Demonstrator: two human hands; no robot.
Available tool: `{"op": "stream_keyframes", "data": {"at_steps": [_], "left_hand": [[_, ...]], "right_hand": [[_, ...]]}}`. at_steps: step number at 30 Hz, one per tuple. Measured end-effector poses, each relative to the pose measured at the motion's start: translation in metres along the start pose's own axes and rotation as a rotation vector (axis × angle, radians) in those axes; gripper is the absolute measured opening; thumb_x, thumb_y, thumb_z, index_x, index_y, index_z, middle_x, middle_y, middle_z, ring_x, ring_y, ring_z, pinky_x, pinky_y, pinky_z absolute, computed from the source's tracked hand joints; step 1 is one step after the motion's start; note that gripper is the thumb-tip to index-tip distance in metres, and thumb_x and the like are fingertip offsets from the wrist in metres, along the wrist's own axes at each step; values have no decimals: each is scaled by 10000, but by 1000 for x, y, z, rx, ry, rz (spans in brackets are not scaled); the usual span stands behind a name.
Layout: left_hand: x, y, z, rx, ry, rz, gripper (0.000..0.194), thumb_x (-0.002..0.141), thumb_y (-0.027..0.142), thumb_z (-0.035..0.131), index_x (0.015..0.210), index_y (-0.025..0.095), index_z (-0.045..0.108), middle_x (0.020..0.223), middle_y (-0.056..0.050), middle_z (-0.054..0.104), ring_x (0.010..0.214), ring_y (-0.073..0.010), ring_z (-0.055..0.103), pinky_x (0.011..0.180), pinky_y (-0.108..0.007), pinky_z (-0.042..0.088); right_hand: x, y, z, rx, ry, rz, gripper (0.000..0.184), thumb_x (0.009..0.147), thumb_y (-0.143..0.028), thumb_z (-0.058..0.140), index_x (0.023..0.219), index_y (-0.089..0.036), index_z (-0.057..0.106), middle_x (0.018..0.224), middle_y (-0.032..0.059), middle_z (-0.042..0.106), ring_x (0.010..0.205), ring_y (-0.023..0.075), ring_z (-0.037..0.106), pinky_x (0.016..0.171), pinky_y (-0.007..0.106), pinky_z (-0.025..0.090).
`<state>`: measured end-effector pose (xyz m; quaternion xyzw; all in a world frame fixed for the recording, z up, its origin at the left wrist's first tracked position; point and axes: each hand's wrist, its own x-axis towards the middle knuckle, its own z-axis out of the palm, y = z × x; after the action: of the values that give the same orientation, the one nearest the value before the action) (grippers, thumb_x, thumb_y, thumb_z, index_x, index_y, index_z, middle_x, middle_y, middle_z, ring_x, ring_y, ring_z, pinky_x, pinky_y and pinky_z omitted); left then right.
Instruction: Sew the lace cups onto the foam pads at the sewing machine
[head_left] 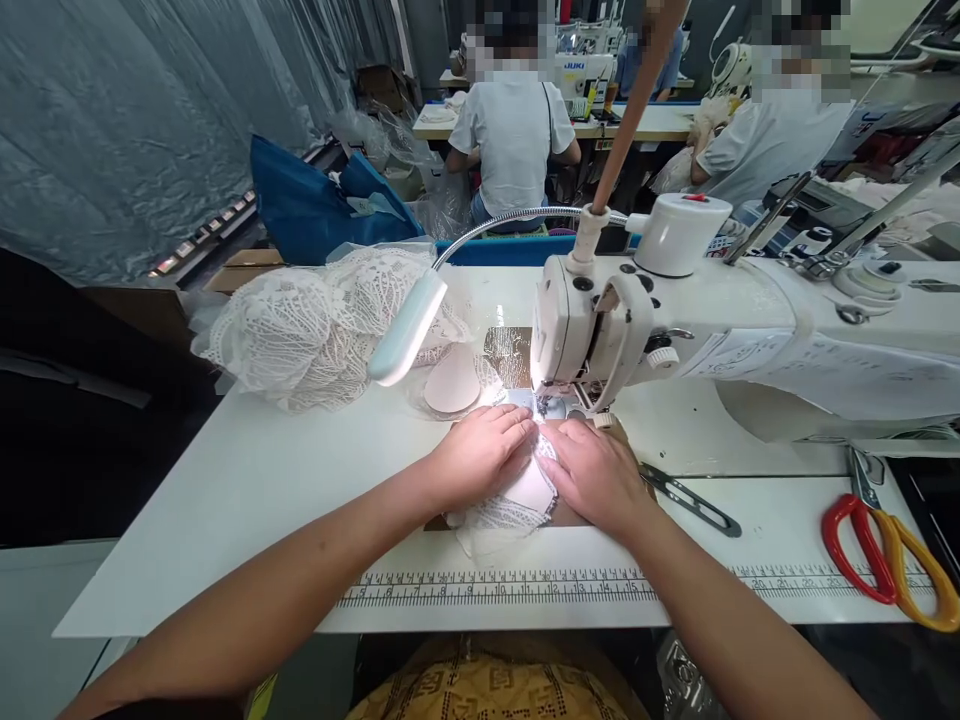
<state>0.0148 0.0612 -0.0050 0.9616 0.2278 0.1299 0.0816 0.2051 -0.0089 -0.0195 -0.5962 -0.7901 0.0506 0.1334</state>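
A white lace-edged fabric piece (pixel 529 490) lies on the sewing machine bed, its far end under the presser foot area. My left hand (pixel 484 452) rests on its left side, fingers together and gripping the cloth close to the needle. On the other side, my right hand (pixel 596 472) has its fingers closed on the right edge. The sewing machine's (pixel 570 320) needle is just beyond my fingertips, and a small light shines there. The fabric under both hands is partly hidden. Left of the needle lies a pale rounded pad (pixel 452 382) on lace.
A heap of white lace pieces (pixel 300 325) sits at the back left, behind a bendable lamp (pixel 409 328). Right of my hand lie a dark flat tool (pixel 694 502) and red-and-yellow-handled scissors (pixel 874 540). A ruler strip (pixel 495 588) runs along the front edge. Other people sit beyond.
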Motion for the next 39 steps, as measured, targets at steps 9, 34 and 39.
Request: {"op": "stream_keyframes", "data": {"at_steps": [9,34,39], "left_hand": [[8,-25,5,-22,-60,96,442,924,311,485,1283,63,556,1357,-204,532,1211,-317,533,988,-473,468],[4,-11,-4,-91,-55,108,221,921,243,461,953,103,629,878,-137,584,887,-248,520,792,-387,464],[3,-15,-2,-95,-44,110,219,921,244,453,969,110,620,883,-126,577,864,-236,511,776,-374,463]], "right_hand": [[7,-2,3,-77,52,22,288,909,-294,507,1132,-170,640,868,70,643,785,206,587,610,304,390],[0,8,8,-27,165,-86,374,862,-86,420,1066,-203,711,748,47,615,696,159,516,568,263,338],[1,5,7,-76,139,-81,357,875,-80,418,1035,-211,709,757,49,610,662,155,480,555,273,304]]}}
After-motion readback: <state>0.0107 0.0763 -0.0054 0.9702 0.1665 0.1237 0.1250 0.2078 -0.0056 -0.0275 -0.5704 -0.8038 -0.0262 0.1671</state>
